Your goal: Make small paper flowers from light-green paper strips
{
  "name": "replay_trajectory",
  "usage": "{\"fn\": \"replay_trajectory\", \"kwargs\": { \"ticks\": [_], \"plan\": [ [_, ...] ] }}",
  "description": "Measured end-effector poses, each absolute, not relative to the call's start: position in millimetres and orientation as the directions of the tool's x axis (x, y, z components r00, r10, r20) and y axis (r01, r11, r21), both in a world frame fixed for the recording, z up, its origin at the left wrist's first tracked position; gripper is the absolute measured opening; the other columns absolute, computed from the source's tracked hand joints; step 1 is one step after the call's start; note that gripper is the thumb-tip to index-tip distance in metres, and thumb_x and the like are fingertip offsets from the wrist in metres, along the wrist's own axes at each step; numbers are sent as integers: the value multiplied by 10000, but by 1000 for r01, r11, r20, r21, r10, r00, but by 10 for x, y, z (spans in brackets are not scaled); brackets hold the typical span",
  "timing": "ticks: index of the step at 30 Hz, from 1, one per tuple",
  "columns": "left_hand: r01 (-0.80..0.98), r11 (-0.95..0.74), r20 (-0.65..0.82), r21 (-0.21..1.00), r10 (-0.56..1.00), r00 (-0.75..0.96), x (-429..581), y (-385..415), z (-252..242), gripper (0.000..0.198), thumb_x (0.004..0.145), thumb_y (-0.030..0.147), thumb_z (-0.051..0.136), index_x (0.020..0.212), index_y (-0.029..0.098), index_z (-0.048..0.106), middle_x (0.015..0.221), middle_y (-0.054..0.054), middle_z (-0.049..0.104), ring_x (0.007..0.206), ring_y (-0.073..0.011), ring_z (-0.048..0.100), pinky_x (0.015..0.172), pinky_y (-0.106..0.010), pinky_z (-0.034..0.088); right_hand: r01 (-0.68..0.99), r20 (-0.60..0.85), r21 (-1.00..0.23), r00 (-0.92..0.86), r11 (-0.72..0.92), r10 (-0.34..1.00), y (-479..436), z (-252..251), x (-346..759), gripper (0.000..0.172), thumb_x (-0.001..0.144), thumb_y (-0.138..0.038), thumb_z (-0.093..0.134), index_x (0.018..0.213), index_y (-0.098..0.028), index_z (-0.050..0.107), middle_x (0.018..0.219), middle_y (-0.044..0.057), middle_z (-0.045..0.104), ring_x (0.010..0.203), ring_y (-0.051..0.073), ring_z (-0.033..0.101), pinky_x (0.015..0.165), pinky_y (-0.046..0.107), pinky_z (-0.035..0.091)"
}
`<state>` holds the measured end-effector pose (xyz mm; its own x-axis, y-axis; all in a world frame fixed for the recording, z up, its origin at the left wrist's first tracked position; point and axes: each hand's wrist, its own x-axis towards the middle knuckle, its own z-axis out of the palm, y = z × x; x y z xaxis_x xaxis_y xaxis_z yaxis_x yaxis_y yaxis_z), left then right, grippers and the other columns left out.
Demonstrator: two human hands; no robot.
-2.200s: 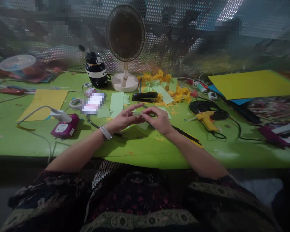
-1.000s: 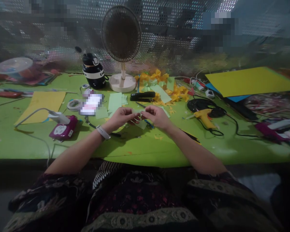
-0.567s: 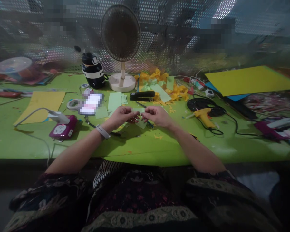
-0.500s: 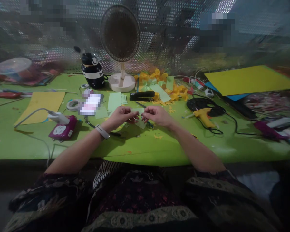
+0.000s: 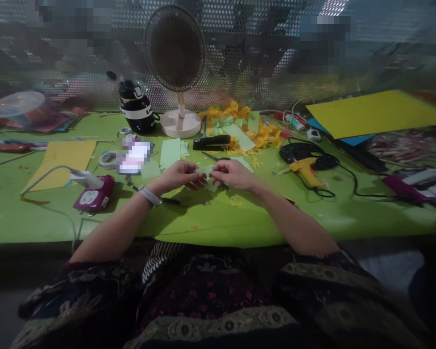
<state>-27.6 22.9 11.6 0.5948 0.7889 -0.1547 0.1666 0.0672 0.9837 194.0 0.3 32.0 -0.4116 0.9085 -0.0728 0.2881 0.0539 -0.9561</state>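
Observation:
Between the fingertips of both hands is a small pale green paper piece [image 5: 205, 169]. My left hand [image 5: 179, 175], with a pale watch band on its wrist, pinches it from the left. Fingers of my right hand [image 5: 234, 174] close on it from the right and partly cover it. A dark pointed blade [image 5: 211, 156], perhaps of scissors, pokes out behind the right hand. Another green paper [image 5: 244, 164] lies just beyond that hand. Green sheets [image 5: 170, 153] and a black stapler [image 5: 211, 142] are behind the hands on the green table [image 5: 218, 223].
A fan [image 5: 180, 123] and black bottle [image 5: 137, 114] stand at the back, near orange and green paper cuttings [image 5: 236, 118]. Rightward are a yellow glue gun [image 5: 307, 170] with its cord and yellow sheets [image 5: 378, 114]. Leftward are a phone [image 5: 134, 157], tape roll [image 5: 109, 159] and purple power socket [image 5: 94, 195].
The view has shifted slightly. My hands have come a little closer together around the green paper piece. A green paper now shows beyond my right hand.

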Motion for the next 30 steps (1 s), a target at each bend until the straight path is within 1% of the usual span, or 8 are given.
{"fn": "replay_trajectory", "kwargs": {
  "ticks": [5, 9, 11, 15, 19, 24, 26, 30],
  "plan": [
    [192, 21, -138, 981, 771, 622, -365, 285, 158, 193, 829, 323, 753, 826, 136, 703, 899, -143, 784, 786, -207, 770, 621, -267, 611, 285, -46, -956, -378, 69, 925, 29, 329, 1985, 138, 880, -89, 688, 762, -156, 661, 680, 21, 722, 556, 104, 666, 544, 232, 575],
    [168, 18, -119, 986, 781, 613, -428, 331, 179, 200, 814, 330, 761, 860, 145, 702, 939, -126, 789, 790, -179, 764, 626, -227, 600, 270, -49, -962, -341, 48, 939, 62, 327, 2017, 132, 882, -102, 689, 762, -152, 664, 694, 31, 727, 543, 107, 659, 558, 251, 585],
    [148, 47, -124, 988, 812, 570, -429, 335, 184, 233, 799, 334, 778, 913, 144, 706, 943, -122, 788, 803, -178, 761, 650, -239, 605, 230, -37, -973, -301, 35, 953, 71, 324, 2019, 127, 880, -108, 694, 764, -151, 665, 710, 36, 735, 536, 103, 654, 561, 254, 594],
    [39, 74, -83, 997, 860, 504, -316, 257, 153, 363, 794, 396, 796, 1044, 154, 691, 1053, -124, 773, 931, -203, 752, 691, -268, 604, 116, 1, -993, -248, 31, 969, 39, 312, 1964, 103, 876, -115, 695, 783, -156, 678, 731, 31, 746, 548, 91, 660, 567, 228, 606],
    [-44, 31, -10, 999, 910, 415, -171, 154, 82, 383, 800, 509, 771, 875, 143, 683, 902, -88, 772, 806, -155, 732, 697, -254, 578, 84, -22, -996, -265, 0, 964, -19, 269, 1869, 115, 837, -148, 745, 755, -155, 665, 712, 16, 739, 542, 87, 663, 579, 219, 603],
    [55, -6, -23, 998, 868, 496, -178, 158, 62, 368, 789, 498, 782, 792, 139, 700, 760, -53, 735, 635, -108, 666, 653, -245, 558, 98, -72, -994, -300, -44, 951, -19, 227, 1846, 239, 772, -278, 839, 706, -154, 645, 594, -5, 675, 490, 82, 610, 509, 206, 563],
    [35, 3, -20, 999, 869, 495, -197, 172, 78, 358, 791, 485, 785, 777, 140, 693, 745, -49, 727, 623, -102, 659, 645, -241, 554, 109, -51, -994, -301, -19, 952, -16, 233, 1858, 240, 761, -275, 847, 708, -159, 643, 581, -14, 661, 496, 79, 599, 521, 209, 561],
    [-74, 40, -9, 996, 926, 378, -187, 167, 117, 362, 726, 456, 843, 766, 144, 664, 711, -19, 702, 644, -108, 670, 645, -239, 555, 95, -3, -995, -343, 31, 939, -37, 260, 1861, 183, 789, -255, 814, 749, -163, 660, 636, -10, 685, 553, 88, 629, 593, 233, 591]
  ]
}}
